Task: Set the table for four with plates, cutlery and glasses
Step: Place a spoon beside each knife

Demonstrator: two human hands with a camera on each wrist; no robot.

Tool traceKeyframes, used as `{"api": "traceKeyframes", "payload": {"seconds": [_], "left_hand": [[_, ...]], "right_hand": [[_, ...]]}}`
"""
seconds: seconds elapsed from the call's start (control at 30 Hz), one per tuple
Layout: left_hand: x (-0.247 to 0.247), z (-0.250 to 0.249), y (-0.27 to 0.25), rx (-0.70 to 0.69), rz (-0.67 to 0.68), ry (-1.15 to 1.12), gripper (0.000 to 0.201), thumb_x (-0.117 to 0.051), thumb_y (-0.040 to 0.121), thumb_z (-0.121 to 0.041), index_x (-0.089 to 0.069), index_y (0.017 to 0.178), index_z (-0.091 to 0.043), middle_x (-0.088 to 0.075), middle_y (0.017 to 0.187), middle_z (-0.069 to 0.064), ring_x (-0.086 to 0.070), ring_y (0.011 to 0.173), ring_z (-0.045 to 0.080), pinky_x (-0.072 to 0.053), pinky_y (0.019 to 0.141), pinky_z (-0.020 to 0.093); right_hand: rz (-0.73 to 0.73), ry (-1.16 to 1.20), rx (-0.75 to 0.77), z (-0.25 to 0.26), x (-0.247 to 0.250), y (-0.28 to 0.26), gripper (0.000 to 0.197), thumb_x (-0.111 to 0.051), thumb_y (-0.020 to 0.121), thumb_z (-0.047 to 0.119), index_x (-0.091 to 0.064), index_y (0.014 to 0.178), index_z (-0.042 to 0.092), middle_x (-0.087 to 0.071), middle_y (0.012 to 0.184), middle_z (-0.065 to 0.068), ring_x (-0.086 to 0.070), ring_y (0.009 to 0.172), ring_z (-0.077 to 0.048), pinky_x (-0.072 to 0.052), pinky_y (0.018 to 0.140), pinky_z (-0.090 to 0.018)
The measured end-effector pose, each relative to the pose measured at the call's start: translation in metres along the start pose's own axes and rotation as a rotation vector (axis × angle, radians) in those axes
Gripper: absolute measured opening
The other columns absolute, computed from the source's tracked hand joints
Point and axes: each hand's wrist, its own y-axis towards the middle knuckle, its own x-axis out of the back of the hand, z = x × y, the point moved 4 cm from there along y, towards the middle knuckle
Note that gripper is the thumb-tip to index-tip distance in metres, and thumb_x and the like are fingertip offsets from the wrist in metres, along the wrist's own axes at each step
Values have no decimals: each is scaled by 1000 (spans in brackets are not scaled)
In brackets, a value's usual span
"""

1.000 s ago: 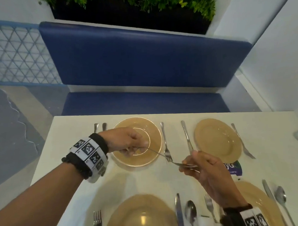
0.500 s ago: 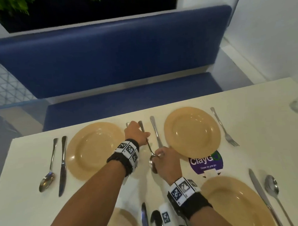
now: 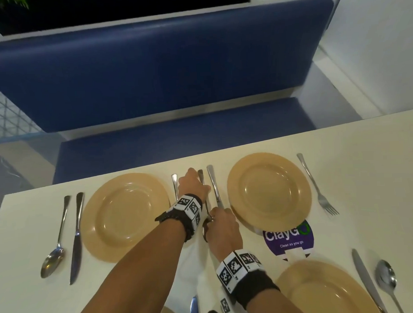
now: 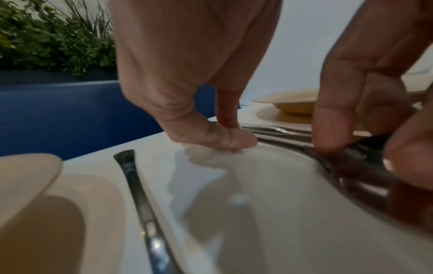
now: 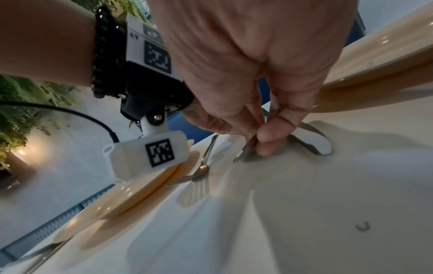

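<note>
On the table [image 3: 364, 139], left plate [image 3: 125, 217] and right plate [image 3: 268, 192] sit side by side. Left of the left plate lie the outer knife [image 3: 76, 238], then the outer spoon [image 3: 55, 241]. Between the plates lie what seems a fork [image 3: 174, 185], the middle spoon [image 3: 204, 229] and the inner knife [image 3: 213, 184]. The end fork [image 3: 316, 185] lies right of the right plate.

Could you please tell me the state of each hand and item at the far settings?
Left hand: pinches the handle end of the middle spoon.
Right hand: pinches that spoon near its bowl.
Middle spoon: held by both hands, low beside the knife.
Knife: lying flat on the table.
Far left plate: upright, empty.
Far right plate: upright, empty.
Near right plate: upright, empty.
</note>
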Motion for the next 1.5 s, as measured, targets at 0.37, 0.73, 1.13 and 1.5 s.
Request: {"api": "traceKeyframes", "payload": {"seconds": [0.37,0.73,1.13,1.5], "left_hand": [[0,3,3,-7,-5,28,47,-74,87,-19,-49,125,-9,-60,117,12,-50,86,21,-43,72,26],[0,5,-2,-22,4,15,47,-73,89,-17,-48,128,-9,-62,118,13,-55,85,21,-44,66,24],[-3,8,-3,-20,4,-13,48,-75,87,-19,-48,126,-10,-63,114,12,-59,82,21,-42,59,20],[-2,7,-4,-20,30,14,56,-75,88,-24,-44,132,-10,-61,110,10,-58,84,21,-45,61,22]], "right_hand": [[-16,-53,17,5,1,-13,43,-66,91,41,-52,121,14,-53,122,-4,-59,110,-19,-49,94,-30],[-68,-3,28,2,17,-21,51,-64,91,49,-52,127,15,-51,128,-3,-57,115,-22,-50,93,-33],[1,-32,9,-1,5,-27,49,-68,88,47,-50,123,16,-51,122,-2,-60,108,-21,-51,92,-31],[-81,10,9,-17,16,-28,43,-54,92,56,-55,110,17,-52,117,0,-61,97,-22,-54,81,-34]]}}
